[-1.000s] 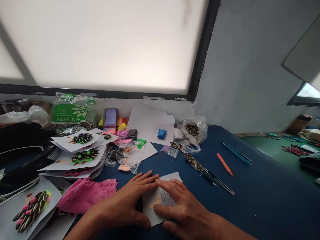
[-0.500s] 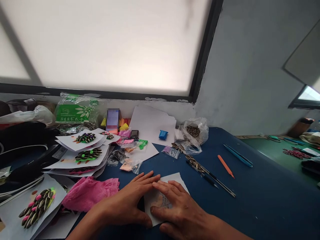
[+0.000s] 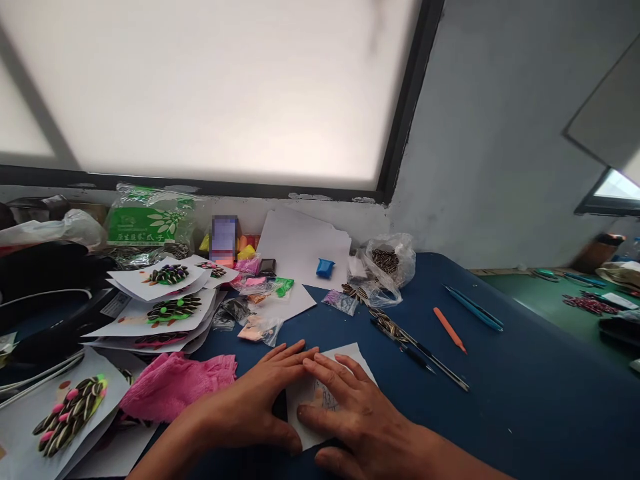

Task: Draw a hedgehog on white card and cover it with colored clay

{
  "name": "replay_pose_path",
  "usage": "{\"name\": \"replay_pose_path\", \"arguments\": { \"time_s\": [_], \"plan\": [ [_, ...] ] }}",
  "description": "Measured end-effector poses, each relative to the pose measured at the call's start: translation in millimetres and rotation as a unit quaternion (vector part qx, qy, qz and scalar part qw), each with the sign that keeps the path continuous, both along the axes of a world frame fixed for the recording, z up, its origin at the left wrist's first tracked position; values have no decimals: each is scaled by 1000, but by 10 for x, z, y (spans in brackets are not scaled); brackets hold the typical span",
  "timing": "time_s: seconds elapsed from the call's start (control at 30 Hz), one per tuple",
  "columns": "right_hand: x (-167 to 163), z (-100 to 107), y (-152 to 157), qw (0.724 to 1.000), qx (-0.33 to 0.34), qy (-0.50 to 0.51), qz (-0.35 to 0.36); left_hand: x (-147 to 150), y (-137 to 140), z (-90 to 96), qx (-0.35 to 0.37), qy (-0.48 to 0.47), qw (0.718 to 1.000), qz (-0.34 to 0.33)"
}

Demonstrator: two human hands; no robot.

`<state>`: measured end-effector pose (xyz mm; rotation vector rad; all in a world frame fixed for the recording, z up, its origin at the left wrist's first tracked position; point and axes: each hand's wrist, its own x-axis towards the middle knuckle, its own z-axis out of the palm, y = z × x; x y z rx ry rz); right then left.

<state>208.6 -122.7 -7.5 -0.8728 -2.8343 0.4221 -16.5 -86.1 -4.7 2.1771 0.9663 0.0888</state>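
Observation:
A small sheet of white paper (image 3: 359, 360) lies on the blue tabletop under my hands, with dark pen marks and a pale peach patch partly hidden by my fingers. My left hand (image 3: 267, 393) rests at the paper's left edge, fingers stretched out and thumb apart. Across the middle of the paper lies my right hand (image 3: 345, 407), its fingers spread and the tips close to those of the left. Neither hand grips anything. Left of my left hand is a crumpled pink cloth (image 3: 177, 385).
White cards with sunflower-seed figures (image 3: 173, 310) are stacked at left. Small bags of coloured clay (image 3: 260, 328), a blue packet (image 3: 325, 268) and a bag of seeds (image 3: 385, 260) lie beyond. Rightward are pens (image 3: 420, 353), an orange clay tool (image 3: 450, 330) and blue tweezers (image 3: 474, 308).
The whole view has shifted very slightly. My right hand has slid a little to the left over the paper, and the left hand keeps its place.

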Motion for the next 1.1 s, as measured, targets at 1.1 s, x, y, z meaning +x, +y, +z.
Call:
{"name": "replay_pose_path", "arguments": {
  "time_s": [1.1],
  "plan": [
    [144,-45,25,995,93,33,-25,-28,19,-12,-25,-11,1000,7]
  ]
}}
